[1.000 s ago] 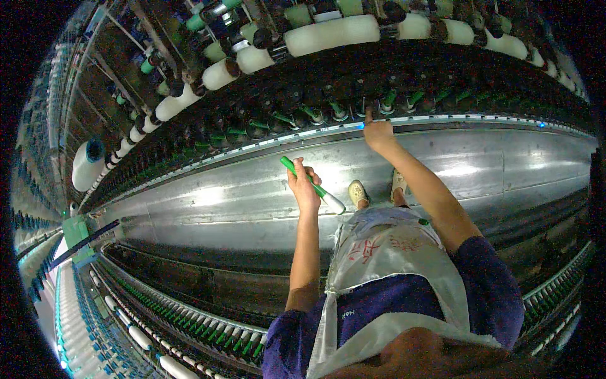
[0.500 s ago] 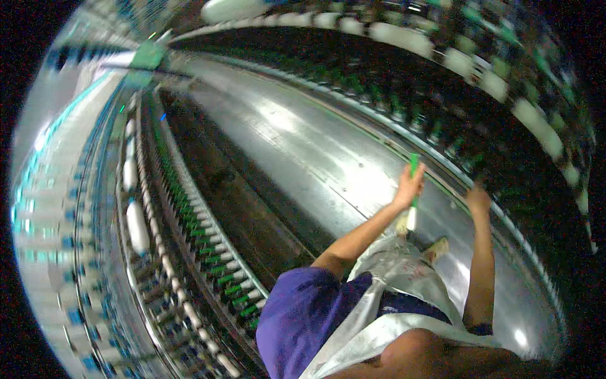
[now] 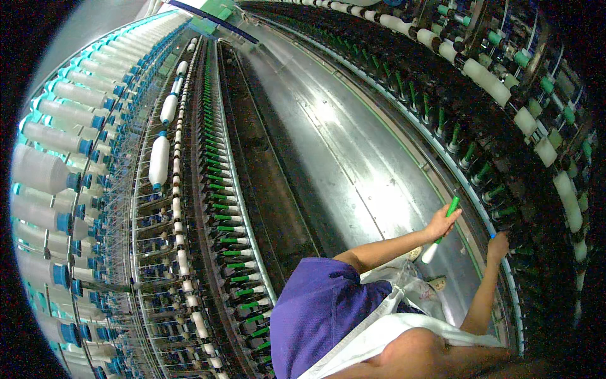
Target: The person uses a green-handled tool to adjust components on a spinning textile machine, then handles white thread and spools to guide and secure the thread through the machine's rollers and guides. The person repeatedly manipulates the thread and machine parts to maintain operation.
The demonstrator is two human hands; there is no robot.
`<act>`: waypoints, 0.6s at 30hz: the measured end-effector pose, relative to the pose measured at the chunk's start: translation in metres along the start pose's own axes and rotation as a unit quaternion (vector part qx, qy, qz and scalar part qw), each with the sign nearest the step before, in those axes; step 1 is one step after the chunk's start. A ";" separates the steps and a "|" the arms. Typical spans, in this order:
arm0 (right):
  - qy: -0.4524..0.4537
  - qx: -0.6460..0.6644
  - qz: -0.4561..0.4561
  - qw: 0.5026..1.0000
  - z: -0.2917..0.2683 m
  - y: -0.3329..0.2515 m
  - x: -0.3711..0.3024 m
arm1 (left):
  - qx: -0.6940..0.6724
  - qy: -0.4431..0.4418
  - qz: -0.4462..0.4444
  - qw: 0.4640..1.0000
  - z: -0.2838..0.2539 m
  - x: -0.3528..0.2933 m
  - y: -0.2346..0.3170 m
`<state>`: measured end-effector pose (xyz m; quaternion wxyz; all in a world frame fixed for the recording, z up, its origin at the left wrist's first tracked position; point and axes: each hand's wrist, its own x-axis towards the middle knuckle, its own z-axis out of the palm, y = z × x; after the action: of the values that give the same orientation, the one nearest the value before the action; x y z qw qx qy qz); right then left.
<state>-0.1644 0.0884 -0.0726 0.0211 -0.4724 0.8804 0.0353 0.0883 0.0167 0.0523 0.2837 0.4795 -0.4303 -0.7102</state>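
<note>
My left hand [image 3: 444,224] is closed around a green spinning bobbin [image 3: 453,206]. The bobbin is tilted, and white yarn [image 3: 430,254] is wound on the end below the hand. Over at the right-hand machine, my right hand [image 3: 499,245] is at the pale rail in front of the spindles. Its fingers are curled in, with a small blue spot [image 3: 493,236] beside them; what they grip is too small to tell. Close to that hand stands a row of green bobbins [image 3: 468,155] on the dark spindle bank.
A shiny metal floor [image 3: 328,126] runs between two long spinning machines. On the left machine, green bobbins with white yarn [image 3: 243,278] line the rail, with white rollers [image 3: 178,221] and large white spools [image 3: 44,167] beyond. A green box-like unit [image 3: 211,16] stands at the aisle's far end.
The view has turned and become sharper. Both hands now appear lower and farther right in it. The bobbin stays in my left hand; my right hand, smeared before, is still at the right machine.
</note>
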 end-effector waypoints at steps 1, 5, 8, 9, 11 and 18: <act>0.017 -0.001 -0.016 1.000 0.001 -0.001 0.001 | 0.007 -0.002 0.002 1.000 0.000 -0.001 -0.001; 0.030 -0.036 -0.034 0.998 0.004 -0.001 0.004 | 0.023 -0.010 0.016 1.000 0.001 -0.003 -0.003; 0.007 -0.035 -0.018 0.999 0.005 0.000 0.005 | 0.038 -0.018 0.008 0.999 0.003 -0.003 -0.006; 0.017 -0.054 -0.024 0.998 0.005 0.000 0.005 | 0.048 -0.017 -0.002 0.999 0.003 -0.002 -0.008; -0.002 -0.064 -0.026 0.998 0.006 0.000 0.004 | 0.024 -0.033 -0.005 0.999 0.004 -0.002 -0.012; 0.131 -0.094 -0.103 0.982 0.023 0.011 0.005 | 0.009 -0.021 0.004 1.000 -0.001 -0.002 -0.017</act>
<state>-0.1763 0.0917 -0.0957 -0.1353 -0.5607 0.8151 0.0540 0.0900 0.0259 0.0379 0.2737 0.4653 -0.4442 -0.7151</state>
